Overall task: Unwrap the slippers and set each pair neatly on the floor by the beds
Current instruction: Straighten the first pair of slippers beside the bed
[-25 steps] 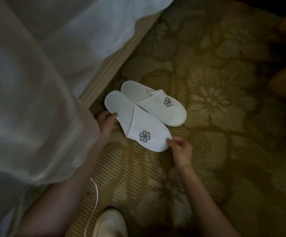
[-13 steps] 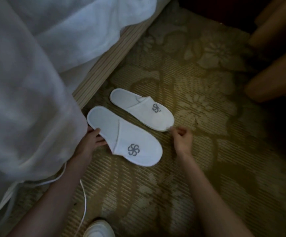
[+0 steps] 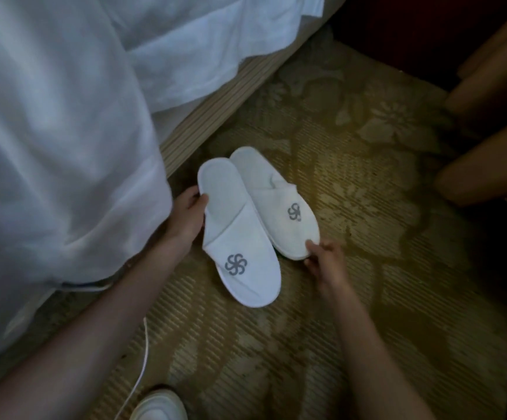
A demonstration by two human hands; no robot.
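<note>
Two white slippers lie side by side, touching, on the patterned carpet (image 3: pixel 322 298) just beside the bed base (image 3: pixel 215 107). The left hand (image 3: pixel 187 216) has its grip closed on the heel edge of the near slipper (image 3: pixel 237 237); the right hand (image 3: pixel 325 262) pinches the toe of the far slipper (image 3: pixel 279 201)

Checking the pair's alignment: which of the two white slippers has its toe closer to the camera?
The white terry slipper at the left hand; its grey logo sits lower in view than that on the slipper the right hand touches.

bare forearms (image 3: pixel 73 353), white shoe (image 3: pixel 159 406)
</note>
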